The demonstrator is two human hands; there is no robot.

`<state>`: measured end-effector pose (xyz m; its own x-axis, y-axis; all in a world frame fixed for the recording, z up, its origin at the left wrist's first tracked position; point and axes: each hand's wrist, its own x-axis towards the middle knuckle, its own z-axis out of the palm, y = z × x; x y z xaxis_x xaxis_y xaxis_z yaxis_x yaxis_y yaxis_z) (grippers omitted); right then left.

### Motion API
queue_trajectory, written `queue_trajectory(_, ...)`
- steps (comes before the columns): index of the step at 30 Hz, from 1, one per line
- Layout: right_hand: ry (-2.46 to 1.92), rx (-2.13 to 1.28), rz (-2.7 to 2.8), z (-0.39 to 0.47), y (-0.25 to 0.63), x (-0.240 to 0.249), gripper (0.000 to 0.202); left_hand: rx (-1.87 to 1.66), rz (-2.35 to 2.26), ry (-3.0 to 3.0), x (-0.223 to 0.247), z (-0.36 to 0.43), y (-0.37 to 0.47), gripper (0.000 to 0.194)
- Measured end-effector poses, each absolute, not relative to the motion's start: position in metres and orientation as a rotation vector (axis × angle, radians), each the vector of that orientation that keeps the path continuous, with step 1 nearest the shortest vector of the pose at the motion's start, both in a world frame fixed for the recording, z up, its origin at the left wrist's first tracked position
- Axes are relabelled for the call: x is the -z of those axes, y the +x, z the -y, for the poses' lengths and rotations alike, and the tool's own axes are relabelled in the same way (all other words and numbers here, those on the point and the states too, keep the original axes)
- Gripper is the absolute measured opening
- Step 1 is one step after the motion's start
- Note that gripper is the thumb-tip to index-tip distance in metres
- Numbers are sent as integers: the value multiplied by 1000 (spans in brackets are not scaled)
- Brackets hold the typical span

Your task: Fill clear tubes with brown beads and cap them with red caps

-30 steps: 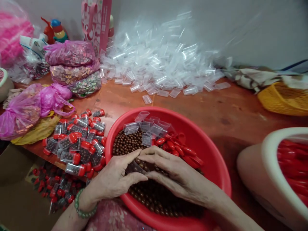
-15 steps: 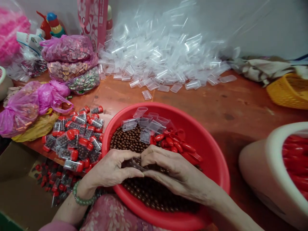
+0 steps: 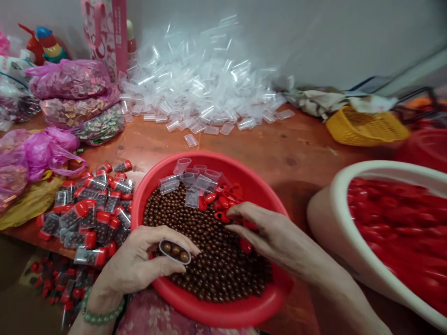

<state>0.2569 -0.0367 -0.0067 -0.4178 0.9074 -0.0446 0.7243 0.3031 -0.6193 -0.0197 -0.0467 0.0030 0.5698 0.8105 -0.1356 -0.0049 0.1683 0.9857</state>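
Note:
My left hand is closed round a clear oval container, its open end facing up with brown balls showing inside. It is over the left front of a red basin. Brown balls cover the basin's bottom. My right hand reaches among red caps at the basin's right side; thumb and forefinger are apart, with a cap at their tips and no clear grip on it. Clear containers lie on the balls at the back.
Filled, red-capped containers are heaped on the left, more in a box below. Clear containers are piled behind. A white tub of red caps stands right, a yellow basket behind it. Bags lie back left.
The view has turned right. My hands have parted: the left now holds the container upright with balls in it, and the right has moved to the red caps.

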Motion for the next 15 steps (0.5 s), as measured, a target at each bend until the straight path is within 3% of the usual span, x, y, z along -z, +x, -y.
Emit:
queue_trajectory(7,-1697,-340,2544,10,260,20,17,-623,-866,1336,0,43,-15,13)
queue_trajectory(15,-1633,-222,2754,-21,235,41,20,-626,-966,1241,5,43,-8,15)
